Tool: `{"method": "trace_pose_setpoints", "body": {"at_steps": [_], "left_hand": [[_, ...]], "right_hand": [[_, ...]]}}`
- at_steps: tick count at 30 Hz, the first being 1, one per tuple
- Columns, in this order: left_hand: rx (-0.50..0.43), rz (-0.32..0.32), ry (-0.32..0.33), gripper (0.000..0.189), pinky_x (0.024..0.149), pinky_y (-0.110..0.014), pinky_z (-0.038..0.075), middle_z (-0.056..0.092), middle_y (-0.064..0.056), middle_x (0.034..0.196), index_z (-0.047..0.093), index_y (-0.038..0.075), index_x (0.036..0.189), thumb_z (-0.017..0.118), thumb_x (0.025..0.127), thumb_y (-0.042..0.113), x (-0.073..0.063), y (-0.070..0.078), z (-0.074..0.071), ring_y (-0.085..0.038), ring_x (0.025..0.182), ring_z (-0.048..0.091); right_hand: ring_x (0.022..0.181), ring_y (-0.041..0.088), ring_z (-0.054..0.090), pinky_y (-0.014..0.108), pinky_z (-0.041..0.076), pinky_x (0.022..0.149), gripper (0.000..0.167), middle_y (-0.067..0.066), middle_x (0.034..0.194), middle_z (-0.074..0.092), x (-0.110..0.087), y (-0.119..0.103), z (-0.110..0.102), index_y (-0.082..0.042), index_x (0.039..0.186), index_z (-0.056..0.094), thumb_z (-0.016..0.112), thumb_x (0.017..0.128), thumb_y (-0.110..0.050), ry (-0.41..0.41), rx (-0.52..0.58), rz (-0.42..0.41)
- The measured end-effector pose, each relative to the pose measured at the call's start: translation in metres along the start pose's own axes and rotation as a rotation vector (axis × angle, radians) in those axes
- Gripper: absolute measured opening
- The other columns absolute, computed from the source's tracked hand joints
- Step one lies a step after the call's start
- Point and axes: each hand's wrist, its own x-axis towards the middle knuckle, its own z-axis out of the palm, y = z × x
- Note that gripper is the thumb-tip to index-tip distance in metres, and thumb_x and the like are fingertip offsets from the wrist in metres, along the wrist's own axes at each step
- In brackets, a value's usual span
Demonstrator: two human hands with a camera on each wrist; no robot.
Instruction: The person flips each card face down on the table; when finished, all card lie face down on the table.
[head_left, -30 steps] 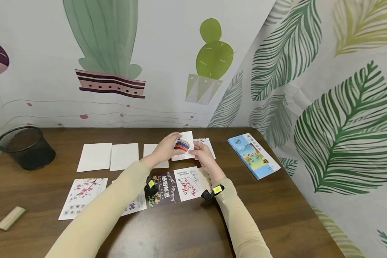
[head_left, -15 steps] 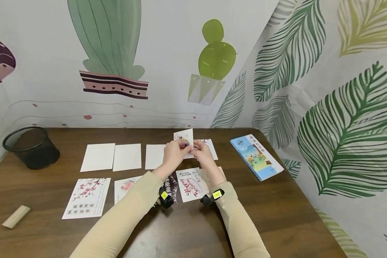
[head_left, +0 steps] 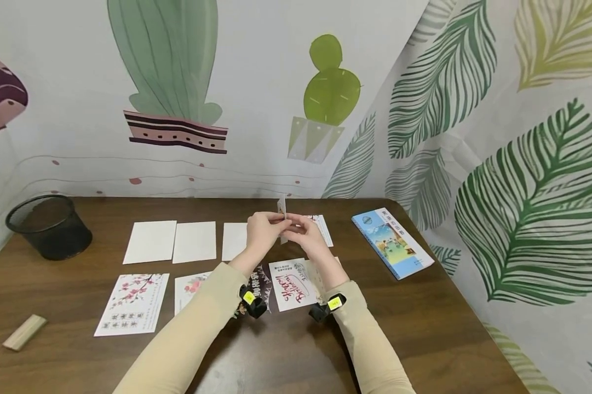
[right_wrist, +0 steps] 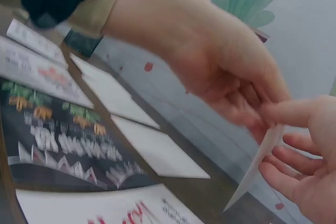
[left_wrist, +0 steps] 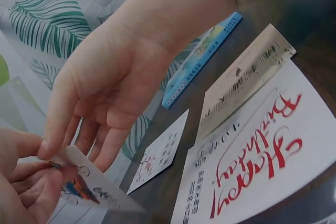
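Both hands hold one white greeting card [head_left: 281, 206] above the far part of the table, upright and nearly edge-on in the head view. My left hand [head_left: 262, 236] pinches its left side between thumb and fingers. On the other side, my right hand [head_left: 308, 236] grips it with the thumb near the edge and fingers behind. A colourful print and dark lettering show on the card [left_wrist: 100, 191] in the left wrist view. Below the hands lie a "Happy Birthday" card [head_left: 291, 287] and a dark printed card [head_left: 262, 282], the latter partly hidden by the left forearm.
White blank-faced cards [head_left: 150, 242] form a back row, and a blossom card [head_left: 133, 303] lies in front at left. Another blossom card [head_left: 322, 230] is behind the right hand. A black mesh basket [head_left: 49, 230], a wooden block [head_left: 24, 332] and a blue-white book [head_left: 392, 242] stand around.
The card has turned from facing the head camera to nearly edge-on. My left hand has shifted from the card's upper left to lower down, close to my right hand.
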Motion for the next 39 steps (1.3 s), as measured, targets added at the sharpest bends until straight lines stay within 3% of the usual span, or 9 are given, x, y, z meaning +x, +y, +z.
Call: {"method": "trace_pose_setpoints", "body": {"at_steps": [6, 10, 15, 20, 26, 31, 39], "left_hand": [[-0.113, -0.008, 0.015, 0.025, 0.061, -0.024, 0.059, 0.076, -0.015, 0.092, 0.075, -0.001, 0.105, 0.074, 0.087, 0.016, -0.001, -0.008, -0.003, -0.022, 0.073, 0.074], [-0.158, -0.052, 0.011, 0.024, 0.063, -0.024, 0.060, 0.075, -0.019, 0.094, 0.073, -0.005, 0.106, 0.070, 0.088, 0.010, -0.003, -0.011, -0.005, -0.025, 0.074, 0.074], [-0.132, -0.102, 0.008, 0.024, 0.062, -0.023, 0.059, 0.074, -0.021, 0.096, 0.071, -0.006, 0.108, 0.068, 0.088, 0.007, -0.005, -0.015, -0.006, -0.022, 0.070, 0.074], [-0.113, -0.139, -0.015, 0.026, 0.063, -0.023, 0.059, 0.074, -0.022, 0.097, 0.070, -0.007, 0.111, 0.068, 0.089, 0.007, -0.004, -0.022, -0.006, -0.020, 0.070, 0.073], [-0.096, -0.191, -0.064, 0.028, 0.067, -0.025, 0.060, 0.072, -0.023, 0.102, 0.068, -0.008, 0.114, 0.067, 0.091, 0.008, -0.005, -0.034, -0.008, -0.022, 0.076, 0.074], [-0.072, -0.211, -0.095, 0.029, 0.068, -0.026, 0.060, 0.071, -0.024, 0.105, 0.067, -0.010, 0.113, 0.067, 0.090, 0.008, -0.003, -0.043, -0.009, -0.020, 0.074, 0.073], [0.115, -0.192, -0.112, 0.023, 0.073, -0.032, 0.057, 0.074, -0.013, 0.078, 0.073, -0.004, 0.102, 0.072, 0.088, 0.014, 0.003, -0.051, -0.014, -0.013, 0.061, 0.069]], "right_hand": [[0.119, 0.025, 0.056, 0.020, 0.050, 0.091, 0.049, 0.024, 0.139, 0.050, 0.000, 0.005, -0.003, 0.004, 0.140, 0.046, 0.060, 0.095, -0.006, -0.040, -0.027, -0.006], [0.120, 0.027, 0.055, 0.024, 0.048, 0.095, 0.045, 0.024, 0.137, 0.053, 0.002, 0.011, -0.006, 0.006, 0.137, 0.049, 0.059, 0.096, -0.008, 0.011, -0.045, 0.007], [0.117, 0.032, 0.058, 0.022, 0.050, 0.087, 0.041, 0.023, 0.129, 0.060, 0.010, 0.023, -0.012, 0.005, 0.131, 0.056, 0.064, 0.092, -0.004, 0.122, -0.107, 0.058], [0.114, 0.034, 0.060, 0.025, 0.052, 0.084, 0.040, 0.023, 0.124, 0.062, 0.014, 0.034, -0.019, 0.005, 0.128, 0.058, 0.065, 0.089, 0.000, 0.178, -0.157, 0.109], [0.116, 0.035, 0.058, 0.031, 0.053, 0.091, 0.040, 0.023, 0.124, 0.061, 0.013, 0.038, -0.021, 0.005, 0.128, 0.058, 0.064, 0.088, 0.005, 0.147, -0.162, 0.139], [0.115, 0.034, 0.059, 0.027, 0.053, 0.086, 0.039, 0.024, 0.124, 0.062, 0.011, 0.040, -0.021, 0.007, 0.128, 0.058, 0.062, 0.088, 0.006, 0.136, -0.162, 0.147], [0.119, 0.035, 0.059, 0.034, 0.053, 0.094, 0.040, 0.025, 0.127, 0.062, 0.011, 0.035, -0.021, 0.007, 0.131, 0.057, 0.059, 0.091, 0.002, 0.075, -0.176, 0.157]]}}
